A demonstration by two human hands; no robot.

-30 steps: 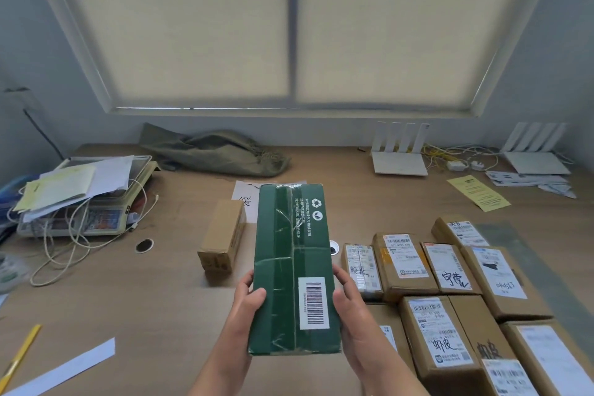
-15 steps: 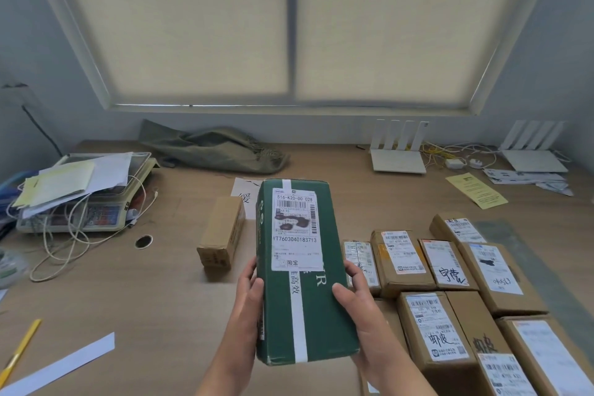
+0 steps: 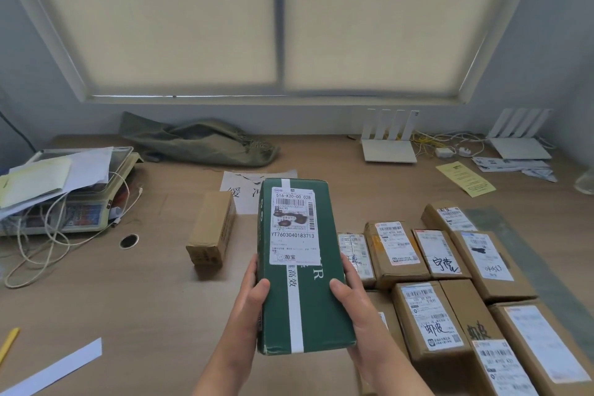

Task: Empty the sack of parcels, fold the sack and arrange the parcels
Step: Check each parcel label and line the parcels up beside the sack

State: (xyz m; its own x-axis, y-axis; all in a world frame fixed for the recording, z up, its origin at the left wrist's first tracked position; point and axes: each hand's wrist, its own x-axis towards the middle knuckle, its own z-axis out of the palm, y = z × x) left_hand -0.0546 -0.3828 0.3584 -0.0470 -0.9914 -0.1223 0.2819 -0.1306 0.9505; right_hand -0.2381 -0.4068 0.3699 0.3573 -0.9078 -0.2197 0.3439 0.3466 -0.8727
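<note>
Green parcel (image 3: 302, 270) held above the desk (image 3: 128, 299), left hand (image 3: 249, 296) and right hand (image 3: 353, 296) curled round its sides.

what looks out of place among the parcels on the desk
One brown box lies alone left of the labelled rows, no white label showing on top. The sack lies crumpled by the wall, unfolded. Left hand and right hand hold the green parcel.

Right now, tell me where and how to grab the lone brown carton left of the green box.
Grip the lone brown carton across its two long side faces, near mid-length, coming from above. It lies on the desk as a narrow block, long axis running away from the camera, nothing against either long side. The green box, held up to its right, is clear of it.
</note>
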